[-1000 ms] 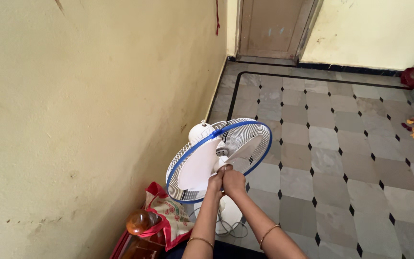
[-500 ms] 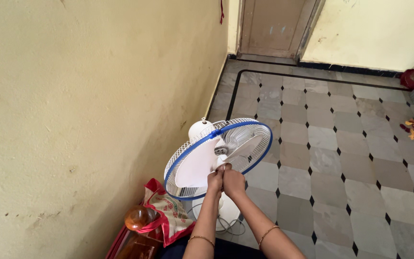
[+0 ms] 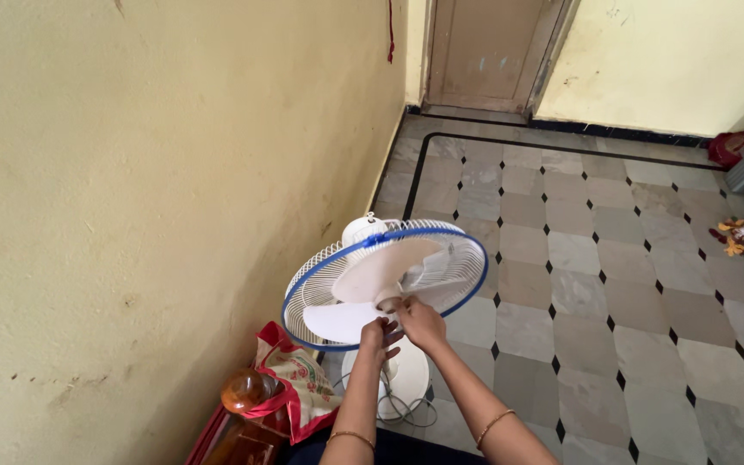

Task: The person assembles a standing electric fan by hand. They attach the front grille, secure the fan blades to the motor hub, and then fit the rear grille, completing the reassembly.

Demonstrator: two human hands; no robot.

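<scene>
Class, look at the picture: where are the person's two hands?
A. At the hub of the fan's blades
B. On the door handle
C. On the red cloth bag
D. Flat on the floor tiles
A: both the left hand and the right hand meet at the middle of the fan, where the white blades join, inside the blue-rimmed guard.

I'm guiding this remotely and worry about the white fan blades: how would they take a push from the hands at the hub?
The fan blades look like thin plastic, so probably light and somewhat bendy at the tips. With the front guard off, they likely spin freely when nudged. The fan stands on a small round base, so a hard push might tip it.
</scene>
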